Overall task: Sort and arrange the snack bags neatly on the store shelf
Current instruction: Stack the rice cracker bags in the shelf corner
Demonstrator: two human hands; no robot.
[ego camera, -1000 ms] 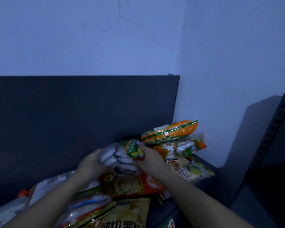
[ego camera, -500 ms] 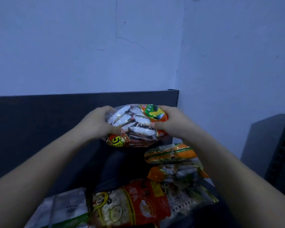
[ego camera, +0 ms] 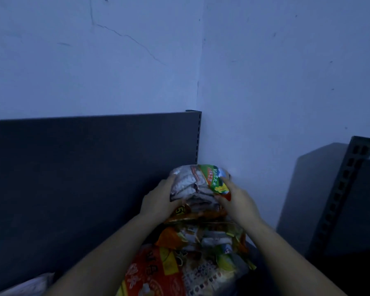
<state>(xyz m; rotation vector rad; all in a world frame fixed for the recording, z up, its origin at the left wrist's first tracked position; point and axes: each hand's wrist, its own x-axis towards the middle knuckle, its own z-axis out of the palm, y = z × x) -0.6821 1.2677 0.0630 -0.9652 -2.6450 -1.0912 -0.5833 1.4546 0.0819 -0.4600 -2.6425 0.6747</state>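
Note:
A clear snack bag (ego camera: pixel 198 186) of white wrapped pieces, with a green and orange label, is held between both hands at the shelf's far right end. My left hand (ego camera: pixel 158 201) grips its left side and my right hand (ego camera: pixel 237 201) grips its right side. The bag rests on top of a stack of snack bags (ego camera: pixel 207 238) against the corner wall. A red and orange bag (ego camera: pixel 156 272) lies nearer to me, partly under my arms. The orange bag that topped the stack is hidden under the held bag.
The dark shelf back panel (ego camera: pixel 83 167) runs along the left, ending at a slotted upright (ego camera: pixel 199 137). A pale wall corner rises behind. Another dark shelf upright (ego camera: pixel 346 189) stands at the right. A whitish bag (ego camera: pixel 30 285) peeks in at the bottom left.
Both hands lifted the clear bag off the pile, carried it right and lowered it onto the stack in the corner. The view has shifted with it.

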